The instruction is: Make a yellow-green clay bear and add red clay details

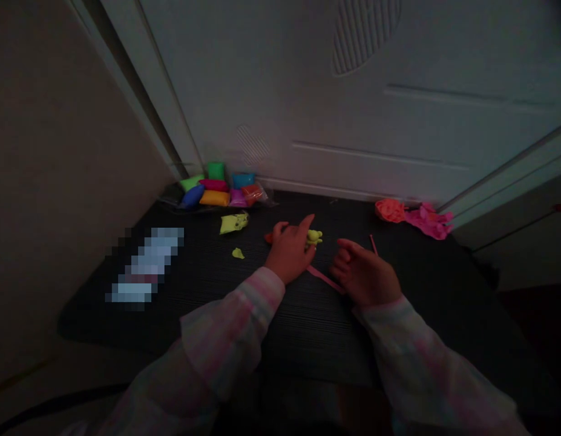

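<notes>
A small yellow clay figure [314,237] with rounded knobs is on the dark table, at the fingers of my left hand [290,249]. That hand closes around its left side, thumb in front and index finger stretched out behind. Under the palm's far edge shows a bit of orange-red material [268,238]. To the right, my right hand [365,274] rests on its side with fingers curled in; whether anything is inside them is hidden. A flat pink strip [325,279], like a modelling tool, lies between the hands. Behind the right hand a thin pink stick [373,244] sticks out.
Several coloured clay packets [215,198] lie in clear plastic at the back left. Nearer are an opened yellow packet [233,223] and a yellow scrap [238,253]. A blurred-out bright rectangle [148,266] lies left. Coral clay [390,210] and a crumpled pink piece [429,220] sit back right, before a white panel [271,79].
</notes>
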`<state>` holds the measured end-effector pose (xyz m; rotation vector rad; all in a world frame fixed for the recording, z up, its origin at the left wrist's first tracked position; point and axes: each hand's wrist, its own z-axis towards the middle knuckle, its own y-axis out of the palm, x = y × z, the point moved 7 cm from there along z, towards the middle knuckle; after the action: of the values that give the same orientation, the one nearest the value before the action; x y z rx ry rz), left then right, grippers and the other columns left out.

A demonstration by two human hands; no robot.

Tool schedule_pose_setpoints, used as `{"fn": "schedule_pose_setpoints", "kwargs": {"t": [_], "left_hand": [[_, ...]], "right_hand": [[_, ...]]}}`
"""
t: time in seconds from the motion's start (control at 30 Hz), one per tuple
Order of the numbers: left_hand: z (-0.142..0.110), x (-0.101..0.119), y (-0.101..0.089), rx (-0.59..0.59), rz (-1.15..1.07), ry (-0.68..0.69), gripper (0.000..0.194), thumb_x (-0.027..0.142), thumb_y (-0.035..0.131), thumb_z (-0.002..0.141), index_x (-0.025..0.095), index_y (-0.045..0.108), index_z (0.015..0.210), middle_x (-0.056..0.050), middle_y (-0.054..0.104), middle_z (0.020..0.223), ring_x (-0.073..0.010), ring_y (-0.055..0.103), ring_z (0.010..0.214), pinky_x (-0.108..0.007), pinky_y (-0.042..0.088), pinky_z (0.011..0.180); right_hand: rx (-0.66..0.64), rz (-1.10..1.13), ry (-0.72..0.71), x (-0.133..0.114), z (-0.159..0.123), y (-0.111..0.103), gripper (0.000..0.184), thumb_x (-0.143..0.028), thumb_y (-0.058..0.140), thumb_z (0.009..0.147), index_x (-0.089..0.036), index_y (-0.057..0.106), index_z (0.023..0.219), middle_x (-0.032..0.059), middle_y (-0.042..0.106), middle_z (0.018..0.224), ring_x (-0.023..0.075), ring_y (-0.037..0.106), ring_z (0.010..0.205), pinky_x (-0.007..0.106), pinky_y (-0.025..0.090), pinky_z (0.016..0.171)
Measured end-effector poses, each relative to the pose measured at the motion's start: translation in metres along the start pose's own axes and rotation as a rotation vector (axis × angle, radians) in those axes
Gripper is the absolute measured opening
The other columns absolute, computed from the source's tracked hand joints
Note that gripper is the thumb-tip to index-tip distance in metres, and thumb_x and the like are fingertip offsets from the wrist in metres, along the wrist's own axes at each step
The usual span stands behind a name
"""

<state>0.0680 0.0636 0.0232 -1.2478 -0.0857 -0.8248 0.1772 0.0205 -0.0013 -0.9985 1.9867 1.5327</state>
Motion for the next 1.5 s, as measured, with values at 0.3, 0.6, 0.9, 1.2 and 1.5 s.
{"fn": "schedule_pose_setpoints", "kwargs": {"t": [0.3, 0.6, 0.9, 1.2, 1.5], "left_hand": [[-0.006, 0.0, -0.008, 0.051, -0.471, -0.097, 0.055, 0.02, 0.05, 0.071, 0.016, 0.03, 0.121, -0.005, 0.054, 0.098, -0.0126, 0.055, 0.086, -0.028, 0.043, 0.078], [-0.012, 0.011, -0.007, 0.043, -0.591, -0.081, 0.048, 0.02, 0.052, 0.07, 0.018, 0.035, 0.116, -0.004, 0.057, 0.094, -0.0112, 0.057, 0.082, -0.024, 0.047, 0.073], [-0.012, 0.011, -0.009, 0.065, -0.6, -0.071, 0.047, 0.021, 0.052, 0.071, 0.017, 0.037, 0.115, -0.004, 0.058, 0.091, -0.011, 0.057, 0.081, -0.025, 0.046, 0.074], [-0.012, 0.012, -0.01, 0.073, -0.671, -0.074, 0.047, 0.021, 0.053, 0.07, 0.017, 0.036, 0.115, -0.004, 0.059, 0.09, -0.0116, 0.058, 0.081, -0.026, 0.047, 0.073], [-0.013, 0.012, -0.011, 0.083, -0.648, -0.076, 0.047, 0.021, 0.053, 0.07, 0.017, 0.037, 0.114, -0.004, 0.059, 0.091, -0.0116, 0.058, 0.081, -0.026, 0.047, 0.074]], "right_hand": [[0.102, -0.911, -0.737, -0.033, -0.019, 0.006, 0.02, -0.023, 0.05, 0.071, -0.024, 0.061, 0.088, 0.0035, 0.053, 0.084, 0.0161, 0.048, 0.08, 0.033, 0.04, 0.071], [0.166, -1.681, -1.209, -0.03, -0.045, 0.037, 0.031, -0.018, 0.05, 0.071, -0.021, 0.055, 0.101, 0.0085, 0.046, 0.102, 0.0218, 0.047, 0.091, 0.041, 0.038, 0.079], [0.211, -1.78, -1.249, -0.03, -0.045, 0.037, 0.027, -0.023, 0.05, 0.071, -0.02, 0.057, 0.097, 0.0092, 0.046, 0.106, 0.0231, 0.046, 0.093, 0.043, 0.033, 0.082], [0.214, -1.809, -1.243, -0.029, -0.044, 0.036, 0.027, -0.024, 0.049, 0.072, -0.021, 0.055, 0.099, 0.0093, 0.045, 0.108, 0.0236, 0.045, 0.095, 0.044, 0.032, 0.082], [0.201, -1.8, -1.236, -0.029, -0.045, 0.036, 0.028, -0.024, 0.049, 0.071, -0.021, 0.056, 0.099, 0.0089, 0.045, 0.108, 0.0235, 0.046, 0.095, 0.043, 0.032, 0.082]]}}
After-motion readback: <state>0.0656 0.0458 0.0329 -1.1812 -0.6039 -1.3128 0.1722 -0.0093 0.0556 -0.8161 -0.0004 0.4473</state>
